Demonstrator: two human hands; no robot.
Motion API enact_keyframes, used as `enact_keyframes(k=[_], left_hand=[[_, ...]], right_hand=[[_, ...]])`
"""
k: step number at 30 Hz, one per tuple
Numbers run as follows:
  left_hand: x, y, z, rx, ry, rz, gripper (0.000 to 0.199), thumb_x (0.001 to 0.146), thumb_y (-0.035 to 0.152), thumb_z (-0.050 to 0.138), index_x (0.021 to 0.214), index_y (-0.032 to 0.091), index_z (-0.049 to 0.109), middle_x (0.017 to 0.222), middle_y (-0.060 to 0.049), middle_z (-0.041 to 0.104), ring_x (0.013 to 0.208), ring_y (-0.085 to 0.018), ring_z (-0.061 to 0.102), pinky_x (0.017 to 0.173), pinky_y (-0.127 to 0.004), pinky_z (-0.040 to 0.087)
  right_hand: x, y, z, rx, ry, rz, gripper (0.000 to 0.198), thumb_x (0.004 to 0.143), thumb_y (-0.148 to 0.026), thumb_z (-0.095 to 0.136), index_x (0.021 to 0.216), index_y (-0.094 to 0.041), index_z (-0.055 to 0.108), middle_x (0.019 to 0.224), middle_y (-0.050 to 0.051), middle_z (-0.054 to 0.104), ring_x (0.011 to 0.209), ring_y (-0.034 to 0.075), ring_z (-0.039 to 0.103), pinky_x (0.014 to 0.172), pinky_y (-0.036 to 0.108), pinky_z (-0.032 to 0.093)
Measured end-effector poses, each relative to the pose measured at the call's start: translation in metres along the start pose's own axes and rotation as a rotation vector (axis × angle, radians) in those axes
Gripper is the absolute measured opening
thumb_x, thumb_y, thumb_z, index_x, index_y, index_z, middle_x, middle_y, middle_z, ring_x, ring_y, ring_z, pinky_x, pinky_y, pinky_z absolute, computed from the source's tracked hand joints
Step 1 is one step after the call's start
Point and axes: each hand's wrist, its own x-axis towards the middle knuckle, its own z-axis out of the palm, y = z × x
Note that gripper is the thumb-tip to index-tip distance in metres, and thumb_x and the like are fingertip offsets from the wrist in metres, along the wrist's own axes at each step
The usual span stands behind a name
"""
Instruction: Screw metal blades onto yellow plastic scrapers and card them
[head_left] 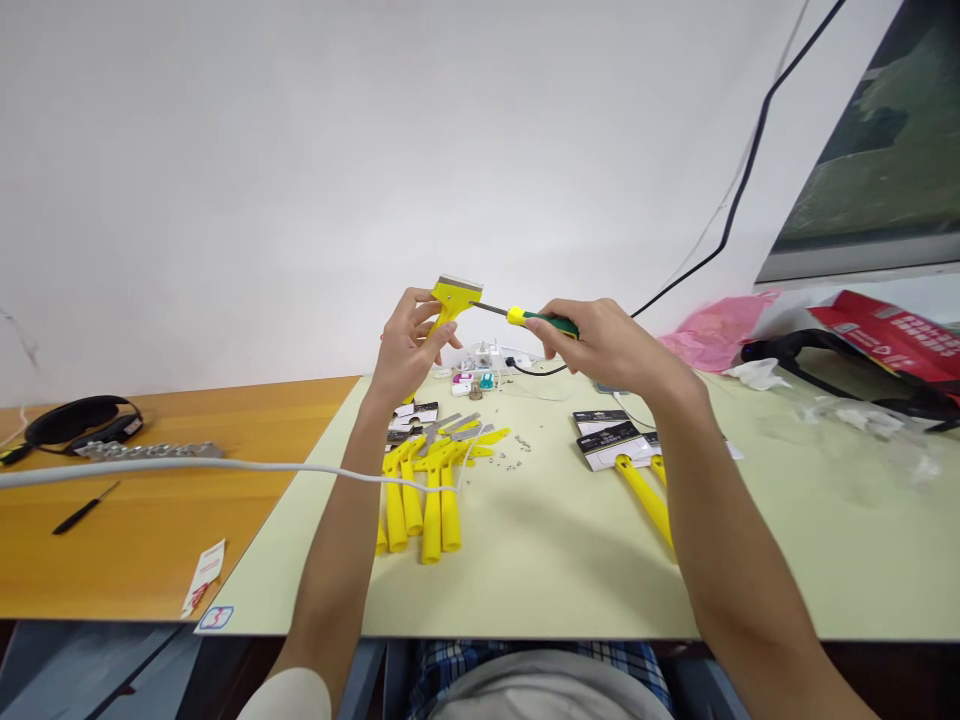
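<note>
The left hand [407, 345] pinches the yellow scraper [455, 294] above the tabletop [540, 570], and the right hand [604, 338] grips the screwdriver [517, 316] (it points left), tip at the scraper's right edge.

Scraper [450, 298] towards eleven o'clock: smooth plastic, metal blade [461, 283]; glossy wood-grained tabletop [150, 555] at eight; crinkled plastic bag [716, 330] at three.

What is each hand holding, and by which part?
The left hand holds a yellow, broad-headed scraper by its upper handle; the right hand holds a green-and-yellow screwdriver by its handle.
</note>
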Motion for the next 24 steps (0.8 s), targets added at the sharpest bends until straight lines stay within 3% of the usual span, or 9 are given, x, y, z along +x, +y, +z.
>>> enact_keyframes(k=[5,10,12,15,19,24], left_hand=[[0.000,0.000,0.003,0.094,0.074,-0.021,0.034,0.102,0.042,0.078,0.123,0.028,0.056,0.133,-0.009,0.077,0.081,-0.016,0.080,0.052,-0.021,0.054],[0.002,-0.008,0.002,0.212,0.272,0.002,0.033,0.104,0.043,0.075,0.125,0.028,0.055,0.132,-0.010,0.077,0.082,-0.017,0.079,0.058,-0.025,0.060],[0.003,-0.008,-0.007,0.152,0.268,-0.023,0.038,0.101,0.046,0.079,0.123,0.027,0.055,0.130,-0.011,0.078,0.082,-0.018,0.080,0.055,-0.024,0.059],[0.002,0.000,-0.023,-0.017,0.095,-0.108,0.046,0.095,0.047,0.085,0.123,0.026,0.056,0.127,-0.011,0.078,0.083,-0.020,0.082,0.054,-0.024,0.060],[-0.005,0.016,-0.032,-0.175,-0.203,-0.251,0.049,0.090,0.045,0.091,0.124,0.023,0.063,0.125,-0.014,0.081,0.083,-0.023,0.083,0.060,-0.030,0.066],[-0.010,0.020,-0.023,-0.213,-0.514,-0.339,0.037,0.093,0.044,0.090,0.117,0.021,0.073,0.113,-0.014,0.084,0.093,-0.028,0.085,0.085,-0.044,0.073]], right_hand=[[0.005,0.000,0.013,-0.060,0.084,-0.044,0.046,0.113,-0.064,0.051,0.106,-0.023,0.071,0.076,0.006,0.072,0.062,0.021,0.055,0.063,0.036,0.034],[0.003,-0.005,0.018,-0.115,0.130,-0.078,0.044,0.114,-0.060,0.050,0.108,-0.023,0.072,0.078,0.007,0.070,0.066,0.022,0.053,0.066,0.038,0.034],[0.002,-0.006,0.014,-0.084,0.167,-0.097,0.046,0.114,-0.062,0.048,0.109,-0.023,0.072,0.082,0.007,0.070,0.068,0.022,0.052,0.067,0.038,0.035],[0.001,-0.007,0.009,0.007,0.257,-0.065,0.054,0.112,-0.071,0.047,0.106,-0.023,0.071,0.079,0.005,0.065,0.067,0.020,0.049,0.065,0.037,0.035],[0.005,-0.004,0.011,0.063,0.327,0.001,0.063,0.101,-0.085,0.058,0.085,-0.024,0.062,0.070,0.002,0.055,0.067,0.019,0.047,0.062,0.036,0.032],[0.014,-0.001,0.024,0.237,0.189,0.026,0.072,0.100,-0.092,0.051,0.078,-0.023,0.057,0.074,0.004,0.064,0.067,0.019,0.059,0.061,0.034,0.039]])
